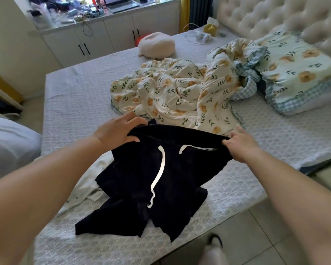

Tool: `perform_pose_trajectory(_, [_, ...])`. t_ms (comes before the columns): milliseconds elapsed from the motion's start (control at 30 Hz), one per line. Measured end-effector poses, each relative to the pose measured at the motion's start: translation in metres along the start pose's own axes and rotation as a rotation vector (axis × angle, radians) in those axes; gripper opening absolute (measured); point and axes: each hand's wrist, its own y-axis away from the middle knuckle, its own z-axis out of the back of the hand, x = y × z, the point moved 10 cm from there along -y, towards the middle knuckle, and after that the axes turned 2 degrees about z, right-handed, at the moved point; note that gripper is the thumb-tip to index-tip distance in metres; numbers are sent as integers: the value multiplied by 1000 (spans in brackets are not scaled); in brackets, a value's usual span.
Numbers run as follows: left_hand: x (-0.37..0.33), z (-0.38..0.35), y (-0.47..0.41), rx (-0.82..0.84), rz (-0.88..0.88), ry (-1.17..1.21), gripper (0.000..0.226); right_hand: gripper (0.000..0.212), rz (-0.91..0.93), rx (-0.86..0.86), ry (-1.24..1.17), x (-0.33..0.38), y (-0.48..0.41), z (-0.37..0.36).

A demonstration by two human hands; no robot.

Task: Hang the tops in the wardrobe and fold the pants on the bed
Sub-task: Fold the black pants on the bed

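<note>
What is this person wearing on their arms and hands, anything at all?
Nothing that shows. The left hand and right hand are bare: no gloves, and no watch or bracelet at either wrist. No rings are visible on the fingers in view. Both forearms are uncovered right to the picture's edge, so no sleeve appears.

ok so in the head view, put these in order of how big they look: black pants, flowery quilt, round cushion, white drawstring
1. flowery quilt and black pants: about alike. The pants are nearer the camera, so I won't rank these two.
2. round cushion
3. white drawstring
</note>
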Motion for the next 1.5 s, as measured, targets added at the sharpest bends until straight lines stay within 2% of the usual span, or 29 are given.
perform_pose_trajectory(100, [-33,-4,-22,-42,-149,-124,38,28,22,-89,48,-45,6,2])
perform_pose_trajectory(200, [-54,-9,-46,-11,-157,-146,32,25,39,-175,84,-93,13,10])
perform_pose_trajectory(300, [-53,-5,-70,5,-20,-132,53,35,53,-221,123,-138,19,29])
perform_pose_trajectory(367, [-43,13,-87,-51,141,-94,61,38,45,-285,126,-168,21,51])
perform_pose_trajectory(467, [-34,44,-108,-110,328,-17,52,36,12,-483,49,-210,26,95])
perform_pose_trajectory(533, [-32,63,-118,-152,398,40,48,39,-27,-652,-104,-234,37,124])
perform_pose_trajectory(600, [-28,73,-126,-160,424,51,49,27,-43,-753,-285,-248,48,138])
perform_pose_trajectory(667, [-24,76,-132,-121,425,21,44,21,-26,-701,-360,-255,46,137])
perform_pose_trajectory(733, [-16,75,-133,-70,437,8,37,22,6,-595,-297,-255,42,129])
perform_pose_trajectory(833, [-12,77,-138,-20,432,-56,38,20,30,-619,-201,-262,48,134])
perform_pose_trajectory(1000, [-3,108,-144,-145,508,-44,39,15,13,-664,18,-277,54,150])
perform_pose_trajectory(1067, [1,124,-144,-204,528,-55,39,26,-31,-637,26,-286,53,156])
perform_pose_trajectory(1167, [2,155,-145,-319,554,-4,36,56,-105,-585,25,-297,50,171])
perform_pose_trajectory(1233, [2,180,-149,-408,559,57,34,63,-152,-611,20,-306,53,191])
perform_pose_trajectory(1300, [0,210,-154,-517,574,101,33,46,-223,-715,-67,-319,61,219])
perform_pose_trajectory(1400, [1,242,-153,-693,604,289,30,24,-331,-1002,-412,-336,82,255])
perform_pose_trajectory(1433, [3,242,-153,-707,605,394,31,21,-368,-1060,-515,-338,87,257])
perform_pose_trajectory(1500, [3,231,-156,-630,601,505,44,17,-384,-1047,-588,-332,84,254])
